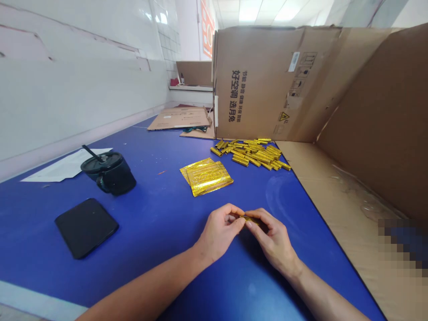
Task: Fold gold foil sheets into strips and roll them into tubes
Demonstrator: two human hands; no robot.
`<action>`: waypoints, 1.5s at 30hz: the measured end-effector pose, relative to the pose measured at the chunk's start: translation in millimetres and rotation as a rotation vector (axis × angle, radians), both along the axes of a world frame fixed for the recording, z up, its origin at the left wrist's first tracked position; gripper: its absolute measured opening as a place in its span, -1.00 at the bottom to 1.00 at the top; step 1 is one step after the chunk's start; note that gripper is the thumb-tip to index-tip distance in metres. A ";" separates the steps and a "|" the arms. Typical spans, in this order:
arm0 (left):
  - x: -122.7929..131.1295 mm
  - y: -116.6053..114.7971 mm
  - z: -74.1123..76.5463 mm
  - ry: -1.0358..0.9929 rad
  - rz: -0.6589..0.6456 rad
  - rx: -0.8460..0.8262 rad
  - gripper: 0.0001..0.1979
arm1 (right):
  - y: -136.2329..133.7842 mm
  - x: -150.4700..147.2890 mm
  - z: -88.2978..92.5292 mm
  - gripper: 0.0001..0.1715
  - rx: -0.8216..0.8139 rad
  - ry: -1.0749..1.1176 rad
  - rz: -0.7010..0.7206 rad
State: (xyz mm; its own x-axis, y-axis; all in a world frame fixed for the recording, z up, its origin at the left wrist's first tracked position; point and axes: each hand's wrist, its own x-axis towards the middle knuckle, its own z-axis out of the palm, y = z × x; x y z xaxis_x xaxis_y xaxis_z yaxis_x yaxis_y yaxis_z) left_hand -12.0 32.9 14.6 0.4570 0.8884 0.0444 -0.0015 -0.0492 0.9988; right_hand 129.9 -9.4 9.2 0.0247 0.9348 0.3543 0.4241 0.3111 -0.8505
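Over the blue table (157,276) my left hand (219,232) and my right hand (272,238) meet, their fingertips pinching a small gold foil stick (251,220) from both ends. Much of the stick is hidden by my fingers. Farther off lies a loose pile of similar gold foil sticks (250,154), beyond my hands. A stack of flat gold foil sachets (206,177) lies on the table to the left of that pile, apart from both hands.
A black lidded tumbler with a straw (109,173) and a black phone (86,227) stand left of my hands, with white papers (67,166) behind the tumbler. An upright printed cardboard box panel (261,84) rises behind the pile, and opened cardboard (334,187) lies along the right table edge.
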 end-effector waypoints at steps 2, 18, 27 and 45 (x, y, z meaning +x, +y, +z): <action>-0.1 0.9 0.5 -0.020 0.035 -0.008 -0.85 | 0.0 -0.3 -0.7 -0.78 -0.012 -0.001 -0.025; 1.4 0.6 8.1 -0.099 -0.008 -0.139 -0.77 | -2.5 -2.6 -0.8 -0.83 0.030 0.033 -0.051; 2.0 2.5 2.8 -0.071 0.017 -0.128 -0.78 | -4.1 -2.9 -0.5 -0.83 0.059 0.000 -0.071; 3.7 0.5 5.2 -0.134 0.034 -0.215 -0.78 | -4.4 -6.2 -0.2 -0.87 0.084 -0.003 -0.086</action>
State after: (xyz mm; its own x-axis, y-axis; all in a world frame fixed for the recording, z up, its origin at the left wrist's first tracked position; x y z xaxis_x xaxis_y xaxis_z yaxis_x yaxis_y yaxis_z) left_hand -8.3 33.3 19.8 0.4290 0.8989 -0.0891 -0.1363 0.1620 0.9773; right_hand 123.7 -13.8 9.0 0.1027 0.8962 0.4316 0.4546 0.3437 -0.8217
